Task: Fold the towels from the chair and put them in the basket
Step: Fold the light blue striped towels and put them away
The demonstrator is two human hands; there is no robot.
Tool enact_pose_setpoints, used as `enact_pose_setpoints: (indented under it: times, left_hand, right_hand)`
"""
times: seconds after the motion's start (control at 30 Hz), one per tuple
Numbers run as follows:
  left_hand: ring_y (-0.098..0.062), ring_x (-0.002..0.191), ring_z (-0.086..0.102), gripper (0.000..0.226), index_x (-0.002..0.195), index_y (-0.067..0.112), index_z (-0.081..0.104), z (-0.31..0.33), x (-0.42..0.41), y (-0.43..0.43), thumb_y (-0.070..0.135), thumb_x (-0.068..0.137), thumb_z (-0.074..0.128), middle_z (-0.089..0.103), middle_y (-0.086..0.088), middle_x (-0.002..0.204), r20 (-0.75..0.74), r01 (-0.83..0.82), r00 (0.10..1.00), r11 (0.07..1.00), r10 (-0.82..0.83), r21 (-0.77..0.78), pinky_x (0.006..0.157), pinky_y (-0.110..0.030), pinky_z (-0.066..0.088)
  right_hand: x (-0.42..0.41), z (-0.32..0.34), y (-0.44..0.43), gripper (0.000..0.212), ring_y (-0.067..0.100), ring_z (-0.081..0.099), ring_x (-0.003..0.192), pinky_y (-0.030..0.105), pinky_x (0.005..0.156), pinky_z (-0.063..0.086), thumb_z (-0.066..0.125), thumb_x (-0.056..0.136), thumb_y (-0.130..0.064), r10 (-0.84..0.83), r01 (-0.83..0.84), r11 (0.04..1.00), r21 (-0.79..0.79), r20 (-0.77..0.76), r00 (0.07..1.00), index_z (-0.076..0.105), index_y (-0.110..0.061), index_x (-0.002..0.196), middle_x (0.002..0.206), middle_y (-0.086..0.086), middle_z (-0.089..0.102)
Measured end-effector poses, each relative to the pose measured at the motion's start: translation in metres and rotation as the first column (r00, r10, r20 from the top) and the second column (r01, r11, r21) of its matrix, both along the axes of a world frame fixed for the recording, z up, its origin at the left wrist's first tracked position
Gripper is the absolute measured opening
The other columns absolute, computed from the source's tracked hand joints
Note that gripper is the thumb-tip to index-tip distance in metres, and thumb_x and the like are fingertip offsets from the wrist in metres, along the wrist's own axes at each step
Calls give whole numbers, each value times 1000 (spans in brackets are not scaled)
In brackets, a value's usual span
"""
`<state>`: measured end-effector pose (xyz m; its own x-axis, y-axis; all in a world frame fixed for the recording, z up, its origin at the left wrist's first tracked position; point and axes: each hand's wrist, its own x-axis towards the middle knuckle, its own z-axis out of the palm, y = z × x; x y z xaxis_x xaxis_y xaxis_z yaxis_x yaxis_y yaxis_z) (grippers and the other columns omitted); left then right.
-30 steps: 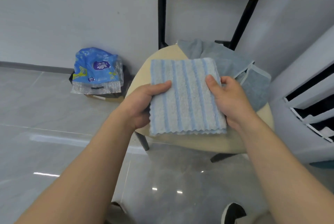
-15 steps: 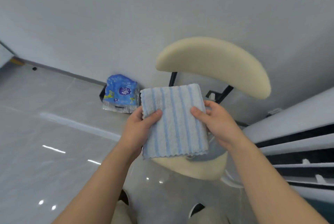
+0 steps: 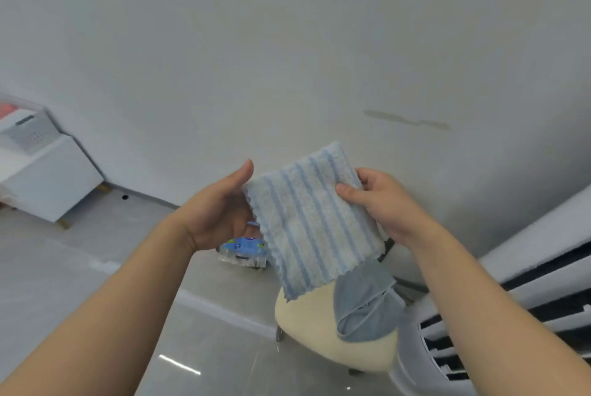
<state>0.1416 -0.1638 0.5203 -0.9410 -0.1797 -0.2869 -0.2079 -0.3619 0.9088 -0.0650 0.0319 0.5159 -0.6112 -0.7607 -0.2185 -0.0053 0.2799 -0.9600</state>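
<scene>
Folded striped towel (image 3: 315,223) was held over the cream chair (image 3: 313,328), right hand (image 3: 383,203) pinched its right edge, left hand (image 3: 217,213) at its left edge, thumb raised, fingers hidden, grip unclear, striped towel half hid a blue packet (image 3: 243,247), grey towel (image 3: 364,309) lay on that chair, blurred basket (image 3: 30,133) far left.

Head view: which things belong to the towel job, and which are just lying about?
Job: striped towel, pinched by the right hand, left hand at its edge; grey-blue towel on the chair seat; white slotted bin far left, possibly the basket.
Lying about: blue packet on the floor; white louvred unit.
</scene>
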Motion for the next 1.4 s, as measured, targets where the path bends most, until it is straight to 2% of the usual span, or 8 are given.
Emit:
enact_pose_setpoints:
  times: [0.13,0.37,0.53,0.77,0.9,1.03,1.13,1.4]
  left_hand:
    - [-27,99,67,103,124,11,70,19,23,-55,90,58,67,70,-11,111,110,182,980,967,-164,-179,79,-33,58]
    - [-20,109,72,47,124,26,67,46,43,-100,48,84,76,75,3,118,338,389,910,774,-239,-499,101,-47,54]
    - [-15,97,74,37,112,30,72,40,55,-140,28,77,84,77,8,105,325,262,945,697,-44,-667,94,-44,59]
    - [-21,92,76,30,111,22,73,44,64,-211,17,83,83,78,0,101,243,103,968,774,67,-625,87,-46,61]
    - [-27,94,76,31,116,14,72,43,71,-265,14,86,80,78,-7,104,214,-12,965,839,153,-543,87,-47,61]
    - [-32,96,75,31,118,8,70,43,74,-323,12,89,77,77,-12,106,216,-140,943,890,253,-434,87,-51,60]
    - [-33,96,76,32,119,7,69,41,78,-369,13,89,78,77,-12,106,217,-213,920,881,327,-423,87,-52,60]
    - [-32,94,76,29,115,6,69,19,146,-499,15,89,77,78,-13,104,234,-394,842,850,487,-350,88,-51,60]
  right_hand:
    - [26,16,-35,22,28,75,96,54,92,58,74,93,-21,96,-95,995,21,-105,990,71,-14,114,106,6,77]
    - [78,19,-116,21,29,73,100,55,92,57,73,94,-26,277,-270,961,62,-225,934,70,-17,114,108,8,76]
    - [97,12,-164,23,24,74,99,53,93,57,74,93,-29,297,-292,955,56,-225,928,69,-19,113,106,4,76]
    - [86,-18,-222,46,29,71,111,53,102,52,84,81,-26,390,-390,919,57,14,921,68,-9,121,117,10,75]
    - [80,-57,-268,68,46,57,127,58,112,42,91,71,-21,346,-297,936,-190,335,876,63,5,127,131,25,65]
    - [99,-77,-337,88,43,42,142,53,118,36,88,75,-21,399,-22,886,-464,736,547,46,-2,149,151,25,47]
    - [116,-86,-395,86,41,37,146,55,125,20,82,83,-30,415,41,887,-459,835,363,39,-8,155,158,20,39]
    - [165,-88,-544,79,37,53,135,54,119,33,90,73,-23,379,-219,924,-312,809,449,56,-8,143,144,19,57]
